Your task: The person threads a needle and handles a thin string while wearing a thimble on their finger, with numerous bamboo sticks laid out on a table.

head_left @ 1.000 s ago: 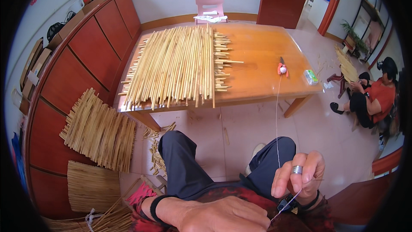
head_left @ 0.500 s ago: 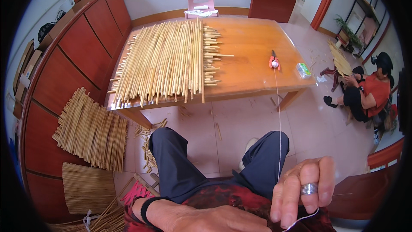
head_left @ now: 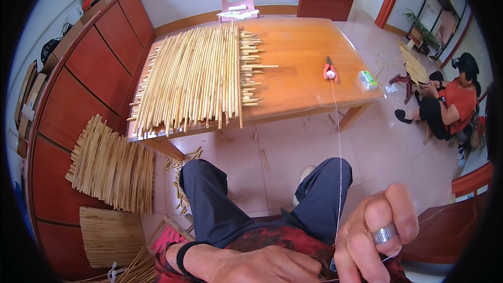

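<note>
Head view, left to right: red cabinets (head_left: 78,89) along the wall with a loose reed mat (head_left: 112,165) and a denser woven mat (head_left: 110,236) leaning on them, more stalks on the floor; left hand (head_left: 251,264) lies low by the lap, fingers curled, can't tell if it grips anything; orange table (head_left: 304,73) carries a wide row of reed stalks (head_left: 196,78) on its left half; thin white thread (head_left: 338,147) runs taut from a spool (head_left: 330,74) beside red-handled scissors (head_left: 328,65) on the table down to the right hand (head_left: 374,238), which is closed with the thread pinched in its fingers, ring on one; small green box (head_left: 368,79) near the table's right edge, contents not visible; another person (head_left: 450,99) sits on the floor far right with a reed bundle (head_left: 414,63). Judging step: pulling a length of thread off the spool; next move likely needs steady tension and a cut, scissors well out of reach
</note>
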Demonstrator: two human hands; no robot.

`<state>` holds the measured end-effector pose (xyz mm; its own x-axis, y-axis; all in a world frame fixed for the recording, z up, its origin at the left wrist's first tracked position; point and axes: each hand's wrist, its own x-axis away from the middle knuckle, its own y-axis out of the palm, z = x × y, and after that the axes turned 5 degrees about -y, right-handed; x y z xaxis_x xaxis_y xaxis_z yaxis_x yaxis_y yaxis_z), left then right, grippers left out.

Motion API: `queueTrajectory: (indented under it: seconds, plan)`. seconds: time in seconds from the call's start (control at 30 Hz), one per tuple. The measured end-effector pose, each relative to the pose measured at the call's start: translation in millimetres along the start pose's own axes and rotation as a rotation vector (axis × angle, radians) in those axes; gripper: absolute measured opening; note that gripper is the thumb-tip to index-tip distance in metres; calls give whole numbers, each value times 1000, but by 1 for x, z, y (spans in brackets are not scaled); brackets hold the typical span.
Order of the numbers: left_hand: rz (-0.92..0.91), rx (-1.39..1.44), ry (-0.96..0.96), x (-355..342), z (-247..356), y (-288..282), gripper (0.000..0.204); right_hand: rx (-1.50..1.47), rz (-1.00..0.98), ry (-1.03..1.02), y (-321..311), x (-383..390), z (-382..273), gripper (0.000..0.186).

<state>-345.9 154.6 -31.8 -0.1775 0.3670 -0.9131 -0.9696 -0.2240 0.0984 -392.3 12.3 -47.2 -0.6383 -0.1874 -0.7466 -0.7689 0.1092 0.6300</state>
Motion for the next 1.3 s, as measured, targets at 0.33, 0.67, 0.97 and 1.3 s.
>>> queueTrajectory:
  seconds: [0.33, 0.67, 0.97, 1.3]
  plan:
    - [51, 41, -66, -10, 3, 3, 3, 73, 168, -31, 8, -9, 15, 9]
    - [88, 44, -80, -8, 3, 5, 4, 112, 248, 13, 16, -7, 14, 11]
    - [30, 105, 8, -1, -12, 3, 2, 181, 212, 5, 11, -2, 12, 11]
    - [-24, -41, -133, 34, -18, -28, 16, 356, 489, 37, -3, 19, 15, 6]
